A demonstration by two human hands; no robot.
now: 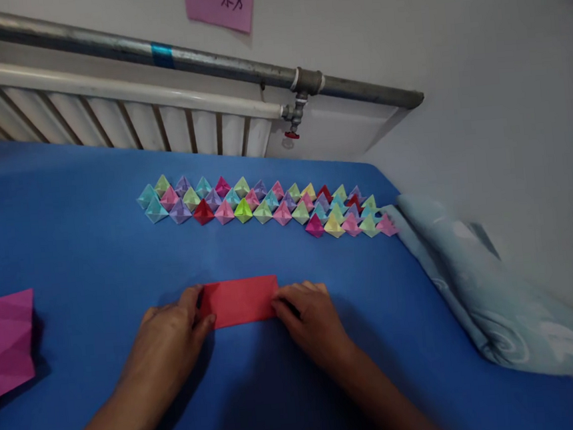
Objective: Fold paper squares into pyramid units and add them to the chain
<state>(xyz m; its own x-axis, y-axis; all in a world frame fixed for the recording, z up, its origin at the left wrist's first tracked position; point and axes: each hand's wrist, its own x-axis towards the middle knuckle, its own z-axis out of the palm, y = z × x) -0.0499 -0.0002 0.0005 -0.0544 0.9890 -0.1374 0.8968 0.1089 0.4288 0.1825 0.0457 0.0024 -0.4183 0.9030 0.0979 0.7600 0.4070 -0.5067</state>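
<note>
A flat red paper rectangle (244, 302) lies near the middle of the blue surface (94, 258), its long side running left to right. My left hand (173, 328) pinches its left end between thumb and fingers. At the right end, my right hand (310, 316) grips the edge with thumb and fingertips. Beyond the hands, several small folded paper pieces (242, 210) in pink, green, purple, blue, yellow and red stand in close rows.
A creased magenta paper (7, 346) lies at the left edge. Folded light-blue cloth (494, 290) rests along the right side. Behind the surface are a white radiator (133, 125), a metal pipe (223, 66) and a wall with a pink note (220, 3).
</note>
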